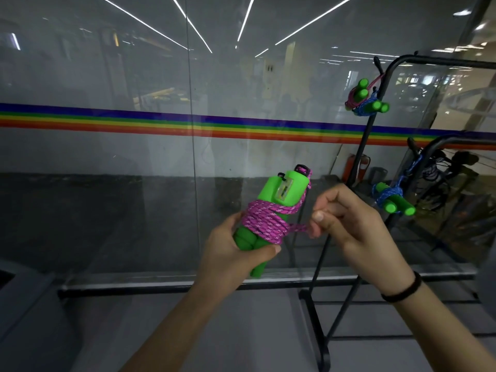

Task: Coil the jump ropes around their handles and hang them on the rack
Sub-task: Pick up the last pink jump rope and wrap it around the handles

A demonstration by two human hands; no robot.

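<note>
My left hand [230, 253] grips the lower ends of two bright green jump-rope handles [281, 191] held side by side, tilted up to the right. A pink-purple rope [265, 221] is wound in several turns around their middle. My right hand [349, 218] pinches the short free stretch of that rope just right of the coil. On the black rack [375, 108] to the right hang coiled ropes with green handles: a pink one [358, 93] and a blue one [371, 107] near the top, and another blue one [391, 197] lower down.
A glass wall [134, 183] with a rainbow stripe [107, 119] stands right in front of me. The rack's black base and feet [316, 318] rest on the grey floor at lower right. A black band circles my right wrist [402, 291].
</note>
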